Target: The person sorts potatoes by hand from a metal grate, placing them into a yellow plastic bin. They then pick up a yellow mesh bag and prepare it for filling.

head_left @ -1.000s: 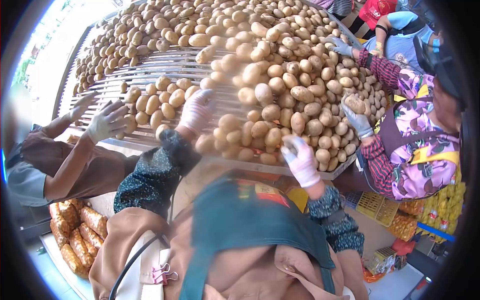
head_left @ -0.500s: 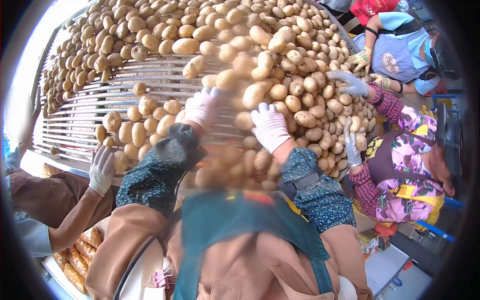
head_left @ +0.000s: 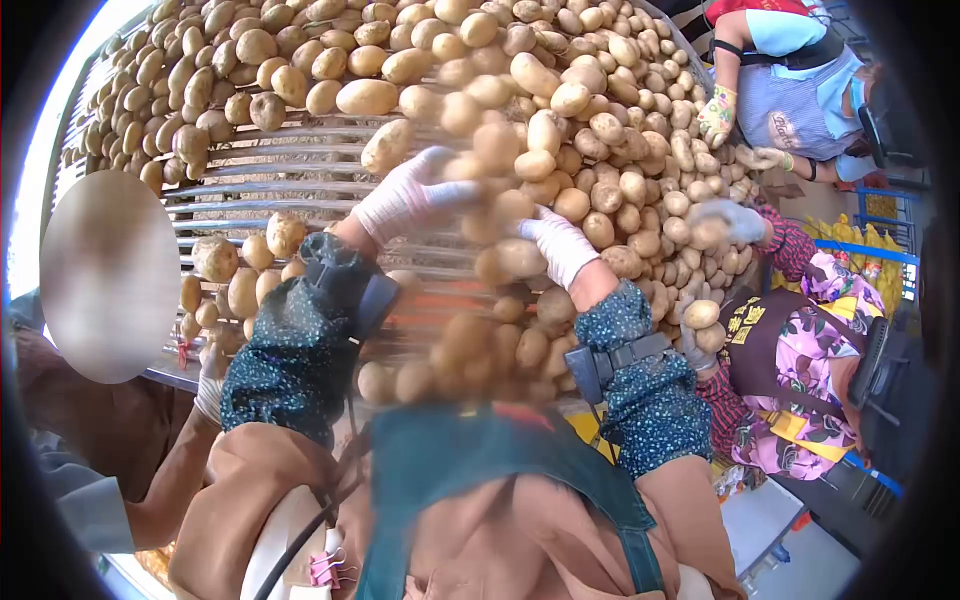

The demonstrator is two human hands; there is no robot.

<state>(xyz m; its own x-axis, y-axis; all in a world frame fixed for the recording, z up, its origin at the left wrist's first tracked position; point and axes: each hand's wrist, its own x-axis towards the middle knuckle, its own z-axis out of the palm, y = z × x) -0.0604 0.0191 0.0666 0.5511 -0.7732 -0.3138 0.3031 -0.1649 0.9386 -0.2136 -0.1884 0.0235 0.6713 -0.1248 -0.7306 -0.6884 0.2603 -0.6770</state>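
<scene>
My left hand (head_left: 412, 197), in a white glove, is over the metal bars, its fingers and thumb apart and pointing right at blurred potatoes. My right hand (head_left: 562, 245), gloved too, has its fingers stretched toward the upper left. They rest against a potato (head_left: 521, 258) at the edge of the pile, with no firm grip visible. Between my hands, a column of potatoes (head_left: 495, 148) is smeared by motion. More blurred potatoes (head_left: 465, 345) lie close to my apron.
A bar-topped sorting table (head_left: 290, 180) carries a large potato pile (head_left: 610, 130). On the right, a co-worker's gloved hand (head_left: 735, 220) is among potatoes; another person (head_left: 800, 110) stands farther back. At left, a neighbour's gloved hand (head_left: 211, 385) is by the table edge.
My left hand has turned from pointing away to pointing right. My right hand has shifted slightly right and up. The left neighbour's hand has drawn back toward the table edge.
</scene>
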